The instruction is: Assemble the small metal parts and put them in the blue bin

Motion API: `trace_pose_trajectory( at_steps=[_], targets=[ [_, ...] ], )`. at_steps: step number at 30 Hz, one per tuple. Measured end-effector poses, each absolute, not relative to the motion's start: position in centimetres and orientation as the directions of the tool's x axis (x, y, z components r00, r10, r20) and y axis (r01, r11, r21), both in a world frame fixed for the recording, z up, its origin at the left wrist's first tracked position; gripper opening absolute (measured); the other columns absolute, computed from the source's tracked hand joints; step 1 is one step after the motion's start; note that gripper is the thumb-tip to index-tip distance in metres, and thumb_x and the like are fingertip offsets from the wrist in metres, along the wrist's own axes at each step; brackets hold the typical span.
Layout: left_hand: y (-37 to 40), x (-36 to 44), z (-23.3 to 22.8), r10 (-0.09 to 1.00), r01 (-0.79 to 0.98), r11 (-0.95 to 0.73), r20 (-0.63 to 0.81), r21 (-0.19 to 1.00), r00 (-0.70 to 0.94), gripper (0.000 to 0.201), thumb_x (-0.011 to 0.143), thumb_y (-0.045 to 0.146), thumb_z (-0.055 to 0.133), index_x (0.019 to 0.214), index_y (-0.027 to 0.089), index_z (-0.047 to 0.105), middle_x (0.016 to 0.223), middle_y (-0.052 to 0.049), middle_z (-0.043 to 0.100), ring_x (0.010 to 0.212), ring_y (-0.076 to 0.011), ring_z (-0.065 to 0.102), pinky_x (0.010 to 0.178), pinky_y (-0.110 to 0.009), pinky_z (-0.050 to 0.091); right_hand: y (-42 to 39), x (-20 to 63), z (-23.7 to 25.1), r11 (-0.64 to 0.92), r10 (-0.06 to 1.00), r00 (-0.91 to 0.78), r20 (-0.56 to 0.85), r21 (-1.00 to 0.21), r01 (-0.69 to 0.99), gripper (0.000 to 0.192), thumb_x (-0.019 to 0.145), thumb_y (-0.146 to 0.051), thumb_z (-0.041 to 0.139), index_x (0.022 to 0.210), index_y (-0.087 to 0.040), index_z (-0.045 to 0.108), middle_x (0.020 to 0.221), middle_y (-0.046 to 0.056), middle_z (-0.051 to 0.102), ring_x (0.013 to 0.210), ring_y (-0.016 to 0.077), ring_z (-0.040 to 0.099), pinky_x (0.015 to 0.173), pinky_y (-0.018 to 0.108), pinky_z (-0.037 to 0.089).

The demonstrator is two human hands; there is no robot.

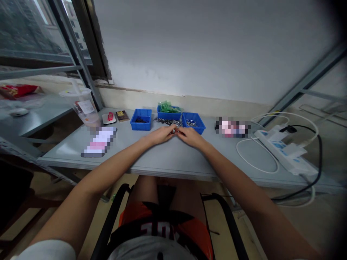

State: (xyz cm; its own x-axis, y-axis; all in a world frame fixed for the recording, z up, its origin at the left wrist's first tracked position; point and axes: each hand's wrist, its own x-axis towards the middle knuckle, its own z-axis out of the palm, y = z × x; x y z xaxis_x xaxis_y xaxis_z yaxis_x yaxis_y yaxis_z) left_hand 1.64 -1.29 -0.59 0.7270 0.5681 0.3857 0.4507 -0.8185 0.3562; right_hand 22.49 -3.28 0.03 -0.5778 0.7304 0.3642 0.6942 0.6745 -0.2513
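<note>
My left hand (164,133) and my right hand (189,135) meet over the middle of the grey table, their fingertips almost together. Both are closed in a pinch around something small, partly pale or shiny, too tiny to name. Just beyond them lies a loose pile of small dark metal parts (168,122). A blue bin (200,129) with shiny slim metal pieces stands right behind my right hand. To the left, another blue bin (140,126) holds small dark pieces. At the back, a third blue bin (169,116) is heaped with green pieces (167,107).
On the left are a phone (99,142), a lidded drink cup (86,108), a small white dish (108,119) with a red item, and a dark small box (121,116). A power strip (287,153) with looping cables occupies the right. A blurred-out object (233,128) lies near the wall.
</note>
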Motion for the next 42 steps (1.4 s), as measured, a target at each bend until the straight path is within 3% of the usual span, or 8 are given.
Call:
trace_pose_trajectory(
  at_steps=[4,8,12,18,28,35,42],
  targets=[
    [-1.0,1.5,-0.3,0.628,0.547,-0.778,0.395,0.309,0.671,0.027,0.093,0.034,0.051,0.114,0.018,0.056,0.095,-0.006,0.069,0.083,-0.0184,0.065,0.072,-0.027,0.046,-3.3,22.7,0.3,0.647,0.75,-0.536,0.389,-0.258,0.718,0.02,0.094,-0.026,0.047,0.099,-0.019,0.065,0.088,0.006,0.07,0.078,0.0182,0.061,0.072,0.029,0.041],
    [-0.5,1.2,-0.2,0.599,0.558,-0.798,0.409,0.228,0.688,0.024,0.093,0.033,0.049,0.095,0.017,0.066,0.095,-0.007,0.07,0.092,-0.0207,0.063,0.08,-0.031,0.047,-3.3,22.9,0.5,0.638,0.747,-0.508,0.428,-0.249,0.729,0.022,0.094,-0.028,0.047,0.099,-0.018,0.066,0.083,0.006,0.069,0.074,0.0183,0.06,0.07,0.028,0.04],
    [-0.3,1.2,-0.1,0.595,0.562,-0.799,0.42,0.214,0.686,0.02,0.091,0.031,0.054,0.095,0.017,0.068,0.094,-0.006,0.07,0.092,-0.0207,0.063,0.082,-0.032,0.047,-3.3,22.9,0.6,0.64,0.744,-0.505,0.437,-0.252,0.726,0.023,0.094,-0.029,0.046,0.099,-0.018,0.066,0.08,0.005,0.069,0.072,0.0178,0.059,0.069,0.028,0.039],
    [-0.4,1.1,0.2,0.598,0.56,-0.792,0.489,0.243,0.634,0.019,0.092,0.027,0.053,0.1,0.018,0.068,0.098,-0.007,0.068,0.093,-0.0186,0.062,0.082,-0.03,0.047,-3.1,23.0,0.4,0.603,0.78,-0.487,0.393,-0.265,0.753,0.021,0.093,-0.027,0.048,0.1,-0.018,0.066,0.077,0.004,0.067,0.07,0.0177,0.059,0.068,0.028,0.038],
    [-0.6,1.2,-0.1,0.482,0.473,-0.866,0.529,0.164,0.698,0.025,0.095,0.03,0.049,0.109,0.019,0.066,0.098,-0.007,0.066,0.095,-0.0192,0.061,0.083,-0.032,0.048,-3.3,22.4,-0.2,0.65,0.754,-0.57,0.327,-0.244,0.72,0.021,0.095,-0.025,0.045,0.099,-0.019,0.064,0.087,0.005,0.069,0.077,0.0176,0.061,0.071,0.028,0.04],
    [-1.1,1.1,0.3,0.524,0.505,-0.839,0.554,0.202,0.648,0.018,0.09,0.027,0.052,0.098,0.017,0.065,0.1,-0.007,0.066,0.096,-0.0191,0.061,0.083,-0.031,0.048,-3.1,22.9,0.1,0.621,0.771,-0.511,0.38,-0.272,0.735,0.024,0.096,-0.03,0.044,0.096,-0.019,0.066,0.086,0.006,0.07,0.076,0.0188,0.061,0.071,0.029,0.04],
    [-2.0,1.3,0.9,0.565,0.537,-0.817,0.485,0.212,0.668,0.014,0.087,0.025,0.053,0.094,0.018,0.062,0.092,-0.005,0.068,0.086,-0.0184,0.062,0.078,-0.03,0.047,-3.3,22.7,0.2,0.635,0.76,-0.524,0.383,-0.267,0.725,0.029,0.098,-0.034,0.042,0.091,-0.019,0.065,0.085,0.006,0.07,0.074,0.0178,0.06,0.07,0.028,0.039]
  ],
)
